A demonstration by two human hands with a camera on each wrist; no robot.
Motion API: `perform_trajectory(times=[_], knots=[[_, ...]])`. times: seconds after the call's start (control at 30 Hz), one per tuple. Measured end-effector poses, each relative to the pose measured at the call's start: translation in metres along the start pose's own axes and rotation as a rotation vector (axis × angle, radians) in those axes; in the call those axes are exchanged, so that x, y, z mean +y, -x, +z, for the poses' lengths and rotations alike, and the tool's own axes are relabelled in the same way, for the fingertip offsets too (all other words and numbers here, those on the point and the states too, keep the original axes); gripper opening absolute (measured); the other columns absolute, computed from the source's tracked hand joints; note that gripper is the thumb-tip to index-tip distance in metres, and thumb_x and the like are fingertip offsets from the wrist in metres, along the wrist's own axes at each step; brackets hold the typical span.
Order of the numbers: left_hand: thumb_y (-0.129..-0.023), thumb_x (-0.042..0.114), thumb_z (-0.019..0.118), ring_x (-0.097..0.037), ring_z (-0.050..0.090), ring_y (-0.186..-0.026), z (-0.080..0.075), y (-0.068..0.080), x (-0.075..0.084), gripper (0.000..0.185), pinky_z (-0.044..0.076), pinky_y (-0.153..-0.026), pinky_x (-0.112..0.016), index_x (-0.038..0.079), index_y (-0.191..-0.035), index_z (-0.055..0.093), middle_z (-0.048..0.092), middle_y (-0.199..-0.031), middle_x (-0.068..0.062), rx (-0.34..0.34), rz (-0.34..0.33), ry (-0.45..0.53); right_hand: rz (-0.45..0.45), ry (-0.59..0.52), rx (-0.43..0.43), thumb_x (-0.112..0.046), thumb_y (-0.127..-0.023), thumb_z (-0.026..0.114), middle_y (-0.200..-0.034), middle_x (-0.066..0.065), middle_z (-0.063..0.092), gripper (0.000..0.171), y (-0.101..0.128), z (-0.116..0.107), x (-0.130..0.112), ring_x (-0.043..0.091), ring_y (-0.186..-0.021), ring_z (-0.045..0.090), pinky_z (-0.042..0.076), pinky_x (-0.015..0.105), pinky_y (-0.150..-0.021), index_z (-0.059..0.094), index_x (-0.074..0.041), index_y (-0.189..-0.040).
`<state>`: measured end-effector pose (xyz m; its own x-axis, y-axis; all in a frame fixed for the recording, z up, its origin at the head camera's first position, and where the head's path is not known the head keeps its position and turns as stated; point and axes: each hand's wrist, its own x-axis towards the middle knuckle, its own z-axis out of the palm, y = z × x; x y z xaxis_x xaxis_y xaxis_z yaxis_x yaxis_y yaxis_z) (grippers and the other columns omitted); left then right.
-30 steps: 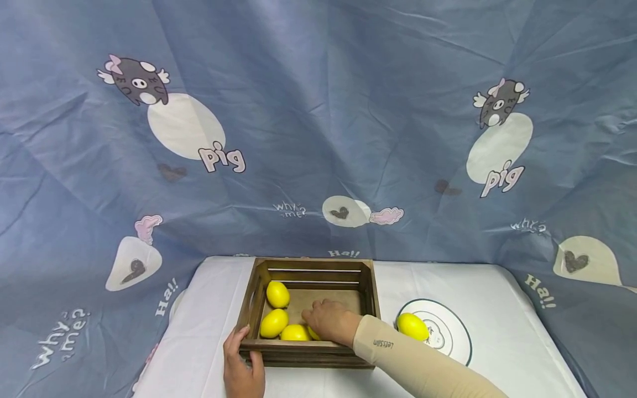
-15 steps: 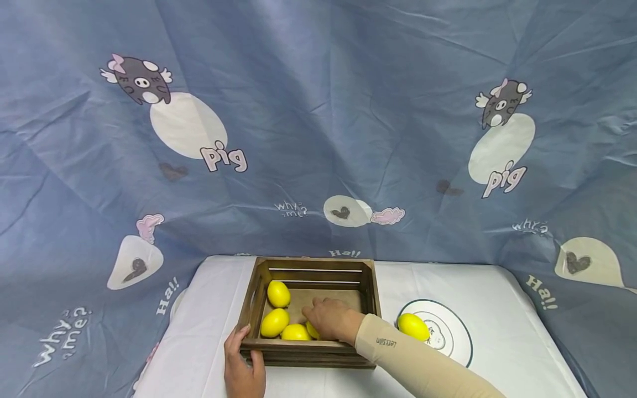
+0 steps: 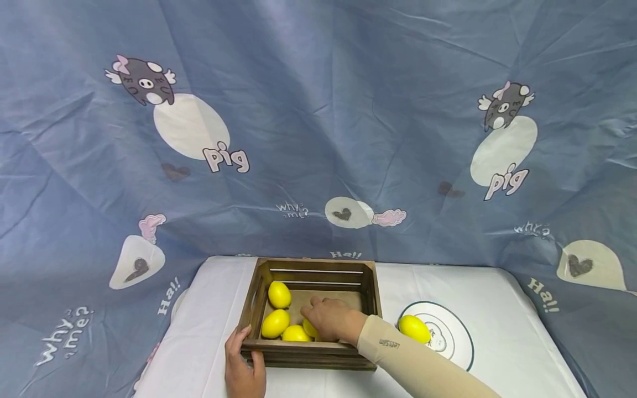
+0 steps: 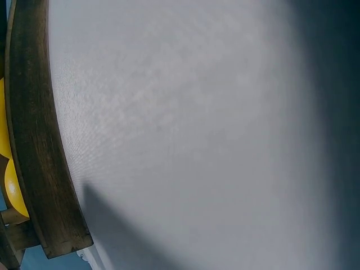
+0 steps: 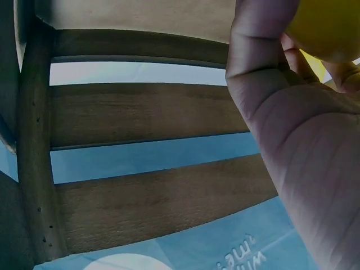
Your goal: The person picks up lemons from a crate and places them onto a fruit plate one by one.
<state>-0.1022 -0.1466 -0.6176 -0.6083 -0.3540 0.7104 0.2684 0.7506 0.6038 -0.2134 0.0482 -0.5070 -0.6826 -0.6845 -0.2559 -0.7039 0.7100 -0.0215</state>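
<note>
Blue cloth backs our white desk. Our left hand grips a crate of lemons, where our right hand seemingly holds another lemon.

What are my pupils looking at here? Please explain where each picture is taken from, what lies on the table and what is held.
There is no machine: a person's bare left hand and right hand do the work. The widest picture comes from a camera worn on the head; the other two come from cameras on the wrists. The left wrist picture shows crate and cloth, but not the hand.

On a white cloth stands a wooden crate with three loose yellow fruits inside. Right of it, a plate bears one more.

The left hand grips the crate's near left corner. The right hand, inside the crate, holds another fruit between thumb and fingers.
</note>
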Motion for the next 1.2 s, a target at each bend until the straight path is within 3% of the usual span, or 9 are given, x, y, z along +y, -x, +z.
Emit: perform_trajectory(times=[0.27,0.47,0.57,0.73,0.87,1.2], knots=[[-0.074,-0.021,0.062,-0.007,0.048,-0.128,0.003,0.0,-0.002,0.067,0.03,-0.11,-0.011,0.0,-0.137,0.054,0.06,-0.128,-0.019,0.039,0.021,0.021,-0.013,-0.02,0.017,-0.034,-0.08,0.091,-0.106,0.0,0.061,0.055,0.002,-0.003,0.0,0.016,-0.084,0.063,0.056,0.032,-0.074,0.065,-0.023,-0.126],[-0.075,-0.019,0.062,-0.018,0.052,-0.126,0.003,-0.001,-0.002,0.067,0.029,-0.11,-0.011,0.002,-0.138,0.053,0.059,-0.13,-0.021,0.042,0.02,0.005,-0.015,-0.018,0.027,-0.036,-0.081,0.09,-0.107,-0.001,0.061,0.055,0.0,-0.005,0.0,0.016,-0.089,0.063,0.057,0.032,-0.077,0.065,-0.022,-0.127],[-0.076,-0.019,0.062,-0.016,0.051,-0.127,0.003,-0.001,-0.002,0.067,0.03,-0.11,-0.011,0.002,-0.139,0.053,0.058,-0.13,-0.021,0.038,0.025,0.008,-0.021,-0.043,0.014,-0.037,-0.082,0.089,-0.109,-0.001,0.061,0.055,-0.001,-0.007,0.004,0.016,-0.091,0.062,0.056,0.033,-0.078,0.064,-0.022,-0.129],[-0.076,-0.017,0.06,-0.001,0.045,-0.132,0.003,0.0,-0.002,0.061,0.032,-0.109,-0.011,-0.002,-0.135,0.055,0.059,-0.128,-0.024,0.054,0.031,0.016,0.0,-0.165,-0.025,-0.036,-0.082,0.084,-0.107,0.001,0.058,0.056,0.001,-0.012,0.015,0.014,-0.08,0.058,0.052,0.031,-0.07,0.062,-0.021,-0.131],[-0.075,-0.016,0.059,-0.002,0.046,-0.131,0.003,0.002,-0.001,0.061,0.032,-0.108,-0.01,-0.002,-0.134,0.055,0.059,-0.127,-0.025,0.058,0.025,0.02,0.002,-0.288,-0.021,-0.033,-0.081,0.082,-0.106,0.001,0.055,0.057,0.008,-0.017,0.024,0.013,-0.073,0.054,0.048,0.029,-0.063,0.061,-0.02,-0.133],[-0.074,-0.015,0.057,0.0,0.042,-0.136,0.005,0.0,-0.003,0.062,0.032,-0.11,-0.013,-0.004,-0.134,0.054,0.059,-0.127,-0.025,0.054,0.052,0.042,-0.116,-0.53,0.126,-0.034,-0.085,0.076,-0.103,-0.005,0.057,0.053,0.023,-0.052,0.043,0.011,-0.084,0.056,0.05,0.027,-0.071,0.062,-0.016,-0.132]])
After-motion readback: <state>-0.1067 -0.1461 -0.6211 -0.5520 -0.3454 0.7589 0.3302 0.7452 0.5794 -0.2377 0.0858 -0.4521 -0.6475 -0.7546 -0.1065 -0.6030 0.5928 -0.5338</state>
